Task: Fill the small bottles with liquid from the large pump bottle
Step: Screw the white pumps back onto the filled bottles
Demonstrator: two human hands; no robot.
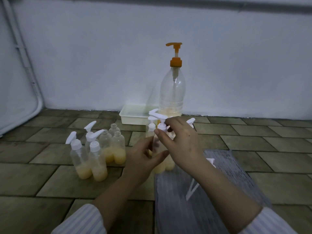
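The large clear pump bottle [172, 92] with an orange pump stands by the wall, a little yellow liquid at its bottom. My left hand [143, 157] grips the body of a small clear bottle [159, 167] holding yellow liquid. My right hand [180, 141] pinches the white pump cap [161, 126] on that bottle's neck. To the left stands a group of small bottles [99, 149], each part-filled with yellow liquid: three carry white pump caps, three are uncapped. More capped small bottles [150, 129] stand behind my hands.
A white plastic tray [128, 115] sits against the wall, left of the large bottle. A grey striped cloth [211, 191] lies under my right forearm with a loose white pump [211, 162] and its tube on it. The floor is brown tile.
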